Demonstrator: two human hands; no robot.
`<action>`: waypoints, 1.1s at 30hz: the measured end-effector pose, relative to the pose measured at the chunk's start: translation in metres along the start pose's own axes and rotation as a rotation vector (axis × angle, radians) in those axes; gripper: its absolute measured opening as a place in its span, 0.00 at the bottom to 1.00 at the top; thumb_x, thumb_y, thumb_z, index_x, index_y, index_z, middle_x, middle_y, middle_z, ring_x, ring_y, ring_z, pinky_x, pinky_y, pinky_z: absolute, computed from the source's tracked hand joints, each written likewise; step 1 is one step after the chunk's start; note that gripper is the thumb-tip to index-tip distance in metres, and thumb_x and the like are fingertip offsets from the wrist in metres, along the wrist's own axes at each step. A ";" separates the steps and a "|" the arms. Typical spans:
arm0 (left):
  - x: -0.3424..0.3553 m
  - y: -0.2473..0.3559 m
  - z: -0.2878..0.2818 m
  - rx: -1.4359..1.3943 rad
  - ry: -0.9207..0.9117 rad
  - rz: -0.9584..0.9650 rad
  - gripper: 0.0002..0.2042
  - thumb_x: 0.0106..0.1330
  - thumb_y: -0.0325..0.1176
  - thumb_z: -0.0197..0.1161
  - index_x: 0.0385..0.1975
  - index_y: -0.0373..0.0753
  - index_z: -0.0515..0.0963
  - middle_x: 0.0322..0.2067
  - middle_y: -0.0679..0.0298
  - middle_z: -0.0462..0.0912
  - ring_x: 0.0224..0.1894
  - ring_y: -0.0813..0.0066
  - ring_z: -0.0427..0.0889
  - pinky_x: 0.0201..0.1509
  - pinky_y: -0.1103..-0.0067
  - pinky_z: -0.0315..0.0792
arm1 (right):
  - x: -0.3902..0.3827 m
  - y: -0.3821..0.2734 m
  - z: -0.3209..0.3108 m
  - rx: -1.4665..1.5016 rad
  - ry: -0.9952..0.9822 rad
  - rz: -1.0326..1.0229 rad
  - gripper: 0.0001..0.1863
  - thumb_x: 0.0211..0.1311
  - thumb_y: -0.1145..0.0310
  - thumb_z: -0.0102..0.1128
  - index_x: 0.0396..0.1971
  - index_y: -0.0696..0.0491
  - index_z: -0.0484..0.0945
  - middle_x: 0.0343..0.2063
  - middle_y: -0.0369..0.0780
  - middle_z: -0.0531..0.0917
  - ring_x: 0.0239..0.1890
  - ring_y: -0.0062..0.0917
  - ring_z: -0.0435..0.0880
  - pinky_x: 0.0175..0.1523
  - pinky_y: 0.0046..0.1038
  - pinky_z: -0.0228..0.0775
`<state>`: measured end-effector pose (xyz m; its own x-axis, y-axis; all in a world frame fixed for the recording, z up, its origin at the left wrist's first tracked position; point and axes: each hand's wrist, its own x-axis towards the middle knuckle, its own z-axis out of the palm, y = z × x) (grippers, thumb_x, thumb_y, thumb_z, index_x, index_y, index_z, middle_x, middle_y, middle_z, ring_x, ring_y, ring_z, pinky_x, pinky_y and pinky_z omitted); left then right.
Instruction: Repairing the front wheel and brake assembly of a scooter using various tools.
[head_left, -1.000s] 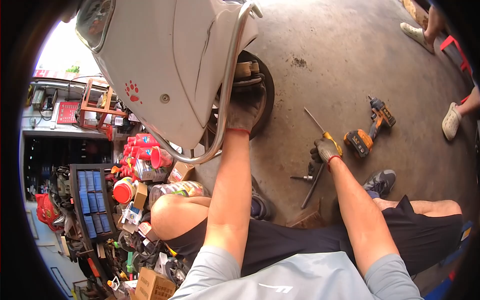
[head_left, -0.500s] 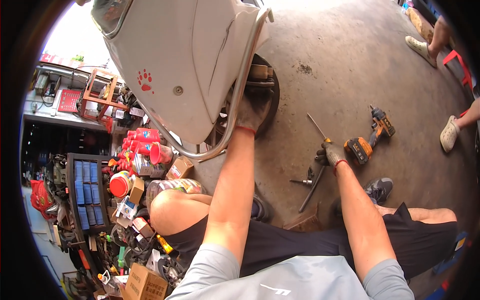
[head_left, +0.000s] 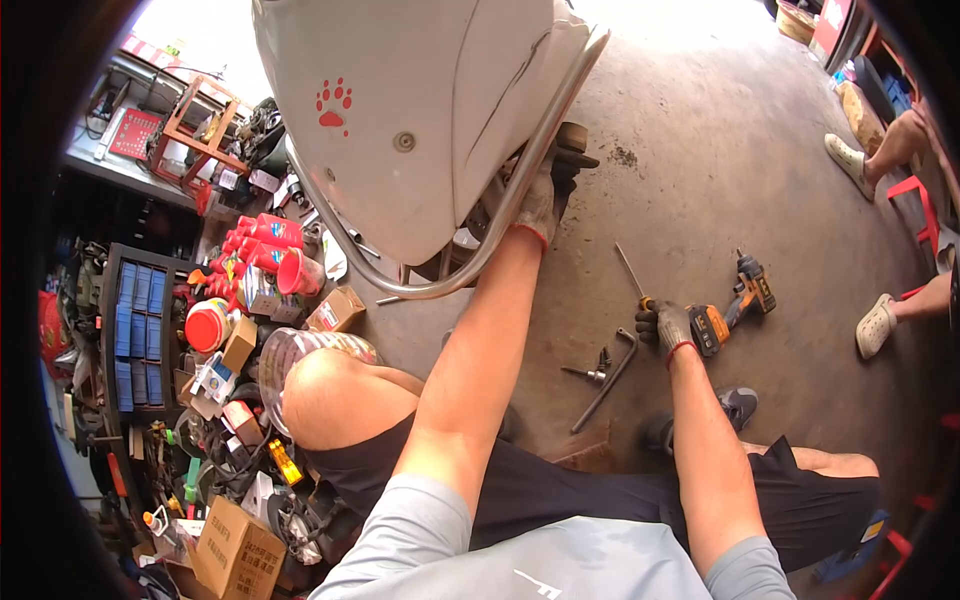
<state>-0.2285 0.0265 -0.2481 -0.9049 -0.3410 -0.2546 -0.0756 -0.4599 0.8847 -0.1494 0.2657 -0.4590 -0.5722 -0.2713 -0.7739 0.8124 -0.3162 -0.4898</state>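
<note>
A white vehicle body panel (head_left: 390,110) with a red paw decal and cracks fills the top centre, edged by a bent metal tube (head_left: 430,287). My gloved left hand (head_left: 536,205) reaches behind the tube, against a dark assembly (head_left: 568,170); its fingers are hidden. My gloved right hand (head_left: 666,328) grips the yellow-and-black handle of a long screwdriver (head_left: 630,268) low over the floor. An orange-and-black cordless driver (head_left: 745,295) lies just right of it. An L-shaped wrench (head_left: 603,390) and small metal tool pieces (head_left: 590,372) lie to its left.
At left are blue parts bins (head_left: 135,330), red bottles (head_left: 272,230), cardboard boxes (head_left: 240,550) and jumbled tools. At right, another person's legs in pale clogs (head_left: 873,325) stand beside red metal frames (head_left: 915,200). My knee (head_left: 335,390) is beside a clear plastic jar (head_left: 275,355).
The vehicle panel has shifted right in view, along with my left hand, which sits higher. My right hand and screwdriver are slightly right and lower. The surroundings have shifted as the view moved.
</note>
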 end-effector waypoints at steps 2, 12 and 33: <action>0.001 -0.001 0.001 -0.030 0.015 -0.026 0.15 0.69 0.47 0.65 0.51 0.52 0.77 0.41 0.71 0.82 0.40 0.80 0.80 0.41 0.76 0.78 | 0.002 0.001 -0.001 -0.083 0.090 -0.036 0.07 0.70 0.65 0.48 0.34 0.50 0.72 0.17 0.32 0.73 0.13 0.18 0.69 0.14 0.21 0.58; -0.010 0.005 -0.008 -0.221 -0.020 -0.070 0.12 0.70 0.40 0.63 0.51 0.50 0.77 0.44 0.68 0.82 0.45 0.72 0.81 0.47 0.72 0.79 | 0.000 -0.003 -0.003 0.043 -0.038 0.029 0.07 0.70 0.68 0.46 0.29 0.48 0.67 0.15 0.29 0.65 0.12 0.16 0.61 0.14 0.22 0.51; 0.009 -0.004 -0.009 -0.619 -0.178 -0.075 0.19 0.70 0.51 0.59 0.48 0.43 0.77 0.42 0.61 0.83 0.42 0.60 0.84 0.47 0.60 0.80 | 0.029 0.002 -0.016 0.024 0.035 -0.039 0.10 0.70 0.67 0.51 0.45 0.55 0.72 0.22 0.42 0.80 0.14 0.25 0.76 0.16 0.26 0.66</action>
<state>-0.2321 0.0177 -0.2570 -0.9663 -0.1729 -0.1907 0.0663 -0.8829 0.4649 -0.1624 0.2718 -0.4886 -0.5987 -0.2261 -0.7684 0.7865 -0.3475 -0.5106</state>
